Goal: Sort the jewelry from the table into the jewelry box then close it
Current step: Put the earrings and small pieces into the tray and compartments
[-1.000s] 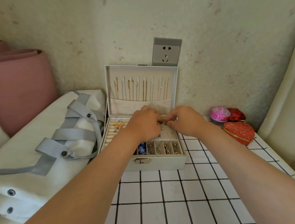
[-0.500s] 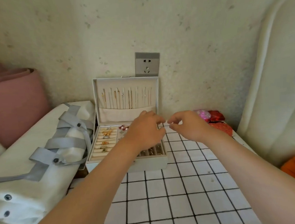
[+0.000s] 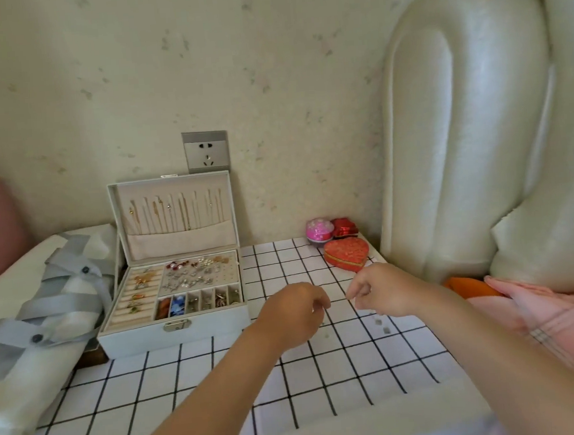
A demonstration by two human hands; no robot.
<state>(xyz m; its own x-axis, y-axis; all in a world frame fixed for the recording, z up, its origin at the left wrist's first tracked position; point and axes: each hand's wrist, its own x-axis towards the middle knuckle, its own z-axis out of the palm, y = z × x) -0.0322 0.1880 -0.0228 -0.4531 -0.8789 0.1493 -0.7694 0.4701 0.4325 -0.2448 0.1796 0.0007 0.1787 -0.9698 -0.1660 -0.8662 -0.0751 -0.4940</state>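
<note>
The white jewelry box (image 3: 174, 331) stands open at the left of the checked tablecloth, its lid upright with thin necklaces hanging inside. Rings, earrings and small pieces fill its tray. Both hands hover over the cloth to the right of the box. My left hand (image 3: 293, 314) hangs with loosely curled fingers and nothing visible in it. My right hand (image 3: 384, 290) has thumb and forefinger tips close together; whether they pinch anything is unclear. Two tiny silvery pieces of jewelry (image 3: 382, 326) lie on the cloth just below my right hand.
A red heart-shaped box (image 3: 346, 252), a pink round box (image 3: 319, 229) and a small red box (image 3: 344, 227) sit at the back right corner. A white bag with grey straps (image 3: 45, 305) lies left of the jewelry box. A padded headboard (image 3: 461, 135) rises on the right.
Both hands have drawn back from the earring panel in the box and moved right, over the cloth. The view has swung right, so the box's tray now shows uncovered.
</note>
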